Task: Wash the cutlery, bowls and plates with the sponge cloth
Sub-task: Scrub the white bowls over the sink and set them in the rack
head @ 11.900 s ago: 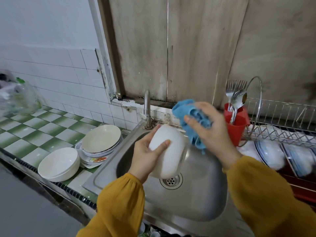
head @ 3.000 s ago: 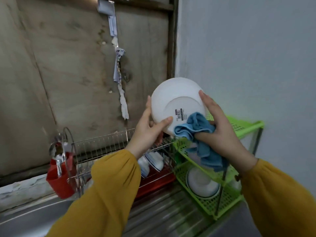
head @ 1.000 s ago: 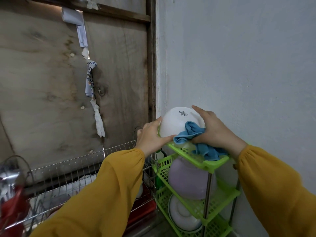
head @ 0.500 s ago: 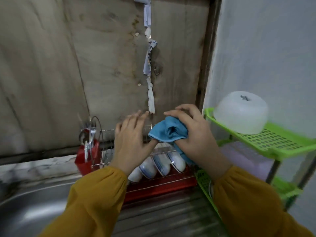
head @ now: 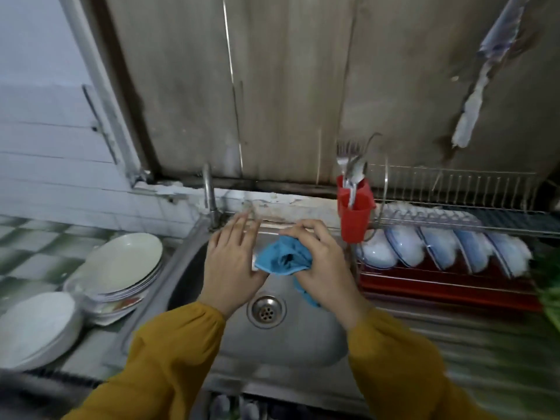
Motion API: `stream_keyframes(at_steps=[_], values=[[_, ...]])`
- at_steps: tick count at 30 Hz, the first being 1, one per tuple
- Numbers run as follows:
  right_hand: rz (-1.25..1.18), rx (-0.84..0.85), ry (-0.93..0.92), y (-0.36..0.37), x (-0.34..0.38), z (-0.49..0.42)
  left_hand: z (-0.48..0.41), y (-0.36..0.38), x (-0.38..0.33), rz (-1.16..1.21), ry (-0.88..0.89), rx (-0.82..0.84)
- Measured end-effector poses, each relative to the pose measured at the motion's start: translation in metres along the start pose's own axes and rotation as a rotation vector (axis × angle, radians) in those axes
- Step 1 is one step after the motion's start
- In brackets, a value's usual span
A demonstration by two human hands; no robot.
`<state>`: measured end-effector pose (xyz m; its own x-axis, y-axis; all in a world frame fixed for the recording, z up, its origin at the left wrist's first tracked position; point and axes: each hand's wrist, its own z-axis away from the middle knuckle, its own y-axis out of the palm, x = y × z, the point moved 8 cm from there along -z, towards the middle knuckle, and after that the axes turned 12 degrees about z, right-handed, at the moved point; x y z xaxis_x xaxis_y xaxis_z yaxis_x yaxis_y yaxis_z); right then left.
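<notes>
Hands: side by side over sink (head: 291,344). Left hand (head: 233,262): fingers straight, holding nothing. Right hand (head: 324,268): fingers curled round bunched blue sponge cloth (head: 283,259). Plates (head: 124,262), stacked: tiled bench (head: 30,237), left of sink. White bowls (head: 36,322), stacked: beside plates. Cutlery (head: 353,168): red holder (head: 354,213), right of sink.

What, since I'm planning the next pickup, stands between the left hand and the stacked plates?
Nothing visible. The left hand hovers over the sink; the stacked plates sit on the counter just past the sink's left rim.
</notes>
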<state>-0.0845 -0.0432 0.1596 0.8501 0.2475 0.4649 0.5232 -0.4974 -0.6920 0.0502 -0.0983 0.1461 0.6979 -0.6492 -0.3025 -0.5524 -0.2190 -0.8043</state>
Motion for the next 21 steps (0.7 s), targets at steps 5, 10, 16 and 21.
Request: stream_keyframes(at_steps=[5, 10, 16, 21], values=[[-0.076, 0.161, -0.029, 0.109, 0.063, -0.016, 0.042, -0.016, 0.122, -0.053, -0.139, 0.047], [-0.082, 0.261, -0.058, 0.194, 0.102, -0.031, 0.074, -0.016, 0.218, -0.102, -0.252, 0.137], [-0.121, 0.431, -0.072, 0.289, 0.147, -0.047, 0.117, -0.014, 0.321, -0.105, -0.479, 0.179], [-0.083, 0.597, -0.049, 0.356, 0.181, -0.053, 0.163, -0.019, 0.403, -0.175, -0.744, 0.268]])
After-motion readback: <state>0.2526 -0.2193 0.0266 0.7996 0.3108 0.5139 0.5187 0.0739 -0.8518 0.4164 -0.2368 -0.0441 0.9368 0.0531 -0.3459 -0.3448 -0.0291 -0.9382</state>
